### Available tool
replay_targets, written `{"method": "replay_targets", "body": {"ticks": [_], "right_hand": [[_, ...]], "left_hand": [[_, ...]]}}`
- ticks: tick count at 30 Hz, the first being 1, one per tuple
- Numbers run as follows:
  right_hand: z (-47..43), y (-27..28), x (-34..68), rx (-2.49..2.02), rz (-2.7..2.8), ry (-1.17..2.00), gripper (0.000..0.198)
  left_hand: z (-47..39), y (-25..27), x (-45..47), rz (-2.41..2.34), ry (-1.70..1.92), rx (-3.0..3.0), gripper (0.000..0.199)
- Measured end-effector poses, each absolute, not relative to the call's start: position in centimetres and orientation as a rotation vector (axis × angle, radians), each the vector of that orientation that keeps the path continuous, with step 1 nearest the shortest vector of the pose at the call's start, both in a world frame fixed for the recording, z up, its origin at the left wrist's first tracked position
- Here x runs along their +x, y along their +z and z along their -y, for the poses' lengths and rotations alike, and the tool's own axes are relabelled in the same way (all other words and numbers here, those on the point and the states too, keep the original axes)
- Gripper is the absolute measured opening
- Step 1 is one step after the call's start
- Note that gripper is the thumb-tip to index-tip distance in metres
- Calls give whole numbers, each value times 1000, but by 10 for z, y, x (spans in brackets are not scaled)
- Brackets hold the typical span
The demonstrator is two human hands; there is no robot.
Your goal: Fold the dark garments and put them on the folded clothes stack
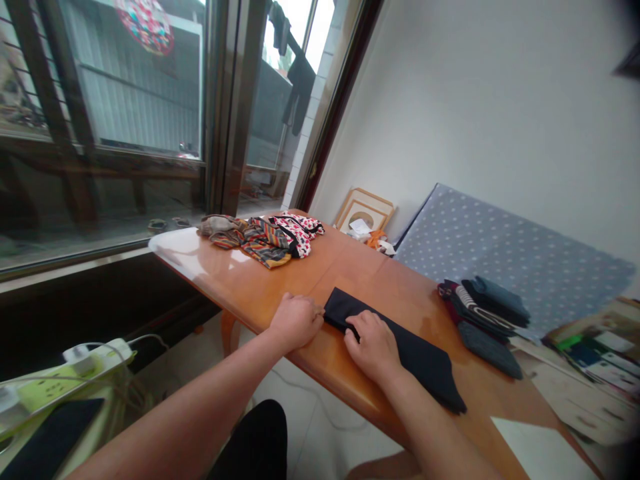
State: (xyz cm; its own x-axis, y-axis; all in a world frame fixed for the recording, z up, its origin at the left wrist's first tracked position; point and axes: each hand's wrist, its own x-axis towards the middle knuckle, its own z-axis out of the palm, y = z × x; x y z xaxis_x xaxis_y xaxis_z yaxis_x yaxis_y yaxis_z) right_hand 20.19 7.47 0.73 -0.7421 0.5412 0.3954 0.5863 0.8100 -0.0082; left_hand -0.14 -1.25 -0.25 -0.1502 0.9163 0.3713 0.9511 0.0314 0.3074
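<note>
A pair of dark trousers [415, 347], folded into a long narrow strip, lies slantwise on the wooden table [345, 260]. At its far left end, my left hand [300, 321] has its fingers curled in at the corner of the cloth. My right hand [374, 343] is over the near edge of the strip, fingers bent down and closed on the fabric, the thumb toward the table's front edge. The fingertips of both hands are partly hidden.
Crumpled patterned clothes [273, 239] lie at the table's far left. Folded clothes [487, 310] are stacked at the right, with a dark grey folded piece [490, 350] beside them. White paper [540, 447] lies near right. A power strip [65, 377] and phone [53, 437] sit lower left.
</note>
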Motion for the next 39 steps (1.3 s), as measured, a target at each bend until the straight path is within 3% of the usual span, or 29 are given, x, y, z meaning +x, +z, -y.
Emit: {"method": "replay_targets", "body": {"ticks": [8, 13, 28, 39], "right_hand": [[-79, 14, 179, -844, 2552, 59, 26], [-82, 11, 170, -847, 2672, 78, 39], [-78, 7, 178, -871, 2678, -347, 27], [-78, 9, 180, -899, 2733, -462, 39]], "left_hand": [[12, -1, -1, 2210, -759, -1998, 29], [11, -2, -3, 2233, -792, -2023, 25], [8, -7, -6, 2228, -827, -2045, 27], [8, -4, -5, 2216, -794, -2042, 27]]}}
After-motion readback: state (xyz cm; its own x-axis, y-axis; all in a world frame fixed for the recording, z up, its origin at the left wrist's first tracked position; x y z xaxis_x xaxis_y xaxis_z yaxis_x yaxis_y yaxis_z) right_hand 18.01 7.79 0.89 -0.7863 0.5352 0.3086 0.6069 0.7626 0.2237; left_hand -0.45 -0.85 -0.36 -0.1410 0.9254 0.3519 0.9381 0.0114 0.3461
